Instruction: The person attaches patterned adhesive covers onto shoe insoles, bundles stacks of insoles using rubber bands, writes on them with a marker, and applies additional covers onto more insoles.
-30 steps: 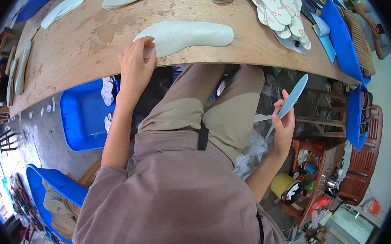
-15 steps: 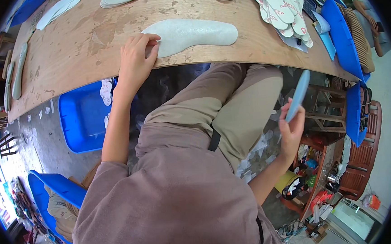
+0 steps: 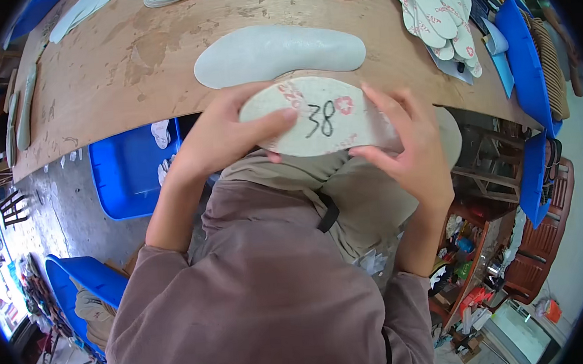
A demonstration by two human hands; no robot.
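In front of me, just off the table's near edge, both hands hold a white insole level, with red print and dark handwriting on its face. My left hand is closed on its left end, thumb on top. My right hand grips it past the middle, and its other rounded end shows beyond my wrist. Behind it a plain pale insole lies flat on the wooden table, touched by neither hand.
A pile of red-printed insoles lies at the table's far right. Other insole stacks lie along the far side, and several pale insoles lie at the left edge. A blue bin stands below the table; blue crates stand at right.
My right hand has brought the insole up from the lower right to the middle. My left hand has left the insole on the table and taken hold of this one.
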